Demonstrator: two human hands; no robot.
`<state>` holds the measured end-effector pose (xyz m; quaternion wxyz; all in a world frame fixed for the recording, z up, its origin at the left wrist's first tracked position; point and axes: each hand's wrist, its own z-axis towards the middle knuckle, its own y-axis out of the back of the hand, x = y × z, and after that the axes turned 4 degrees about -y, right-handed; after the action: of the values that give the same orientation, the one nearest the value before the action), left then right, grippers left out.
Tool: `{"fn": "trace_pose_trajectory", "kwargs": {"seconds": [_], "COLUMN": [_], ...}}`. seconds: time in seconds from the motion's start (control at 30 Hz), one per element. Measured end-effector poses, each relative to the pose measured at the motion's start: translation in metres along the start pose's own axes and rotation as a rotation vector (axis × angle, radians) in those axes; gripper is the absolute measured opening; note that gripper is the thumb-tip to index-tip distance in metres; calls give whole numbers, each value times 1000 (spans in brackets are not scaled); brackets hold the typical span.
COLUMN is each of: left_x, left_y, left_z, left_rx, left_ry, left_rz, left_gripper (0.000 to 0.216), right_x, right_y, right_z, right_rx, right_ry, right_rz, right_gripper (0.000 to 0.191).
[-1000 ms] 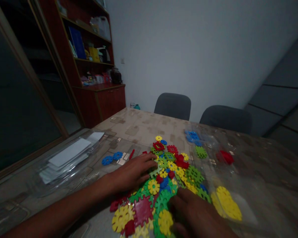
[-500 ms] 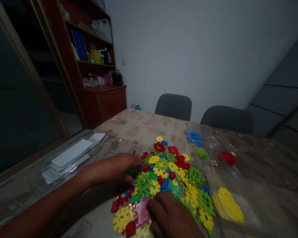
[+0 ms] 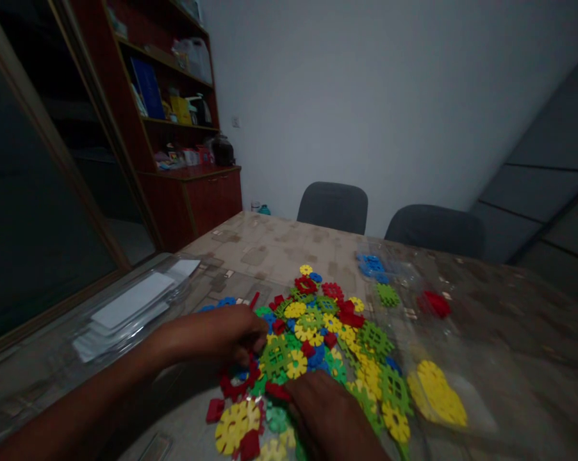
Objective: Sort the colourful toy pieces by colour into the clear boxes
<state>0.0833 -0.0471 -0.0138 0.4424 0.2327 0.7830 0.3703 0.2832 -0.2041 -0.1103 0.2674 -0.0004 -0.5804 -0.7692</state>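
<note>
A heap of plastic building pieces, with red, yellow, green and blue ones mixed, lies on the table before me. My left hand (image 3: 234, 333) reaches into the heap's left side, its fingers curled down; what they hold, if anything, is hidden. Just below those fingers lies a notched red piece (image 3: 241, 386). At the near side my right hand (image 3: 330, 413) is closed, with a red plastic piece (image 3: 278, 391) at its fingertips, seen nearly edge-on. A yellow notched disc (image 3: 238, 426) lies to the left of this hand, and a green square piece (image 3: 275, 358) lies between my hands.
Clear trays on the right hold blue pieces (image 3: 371, 265), red pieces (image 3: 436, 303) and yellow discs (image 3: 437, 394). A loose green piece (image 3: 388, 295) lies near them. On the left sits a clear tray with white cards (image 3: 132, 299). Two grey chairs (image 3: 333, 208) stand beyond the table.
The pinkish-red square piece that lay flat beside my right hand is gone from there; a red piece now shows edge-on at its fingertips. My left hand has shifted slightly left and down.
</note>
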Motion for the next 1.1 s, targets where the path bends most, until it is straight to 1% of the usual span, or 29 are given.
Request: {"fn": "trace_pose_trajectory", "kwargs": {"seconds": [0.07,0.13,0.17,0.23,0.3,0.37,0.4,0.47,0.57,0.6,0.67,0.73,0.8,0.83,0.9,0.97,1.03,1.1], "left_x": [-2,-5,-7,-9,-11,-11,-10,-7,1,4,9,12,14,14,15,17,19,20], "left_y": [5,3,0,-12,-25,-33,-34,-29,-13,-7,2,7,8,8,6,4,2,1], "left_z": [-1,3,7,16,26,32,33,30,19,16,9,5,4,4,6,8,11,13], "left_rx": [-36,-115,-162,-224,-237,-227,-236,-295,-390,-391,-346,-284,-246,-236,-222,-219,-215,-214], "left_ry": [-68,-137,-155,-147,-129,-137,-142,-148,-126,-109,-48,17,66,80,89,80,61,57], "left_rz": [-100,-205,-266,-368,-403,-350,-303,-206,-73,-35,32,85,122,133,141,150,158,157], "left_gripper": [4,2,4,6,4,3,4,6,9,9,5,2,9,12,19,20,18,18], "right_x": [-3,-7,-9,-12,-15,-18,-19,-21,-19,-16,-11,-6,-3,-2,-1,-1,1,3], "right_y": [22,41,47,53,51,43,38,30,25,25,24,22,19,18,16,18,20,22], "right_z": [5,9,11,12,12,9,8,5,3,3,2,2,1,1,2,2,3,5], "right_rx": [-22,-58,-64,-45,1,49,52,38,9,14,44,111,163,175,188,193,149,70], "right_ry": [-83,-179,-224,-281,-309,-303,-301,-305,-310,-301,-284,-290,-314,-324,-329,-313,-312,-326], "right_rz": [134,270,333,420,437,406,386,360,338,330,300,239,148,102,34,-3,-39,-71], "right_gripper": [18,22,24,25,26,26,27,31,37,39,43,55,72,75,70,63,59,58]}}
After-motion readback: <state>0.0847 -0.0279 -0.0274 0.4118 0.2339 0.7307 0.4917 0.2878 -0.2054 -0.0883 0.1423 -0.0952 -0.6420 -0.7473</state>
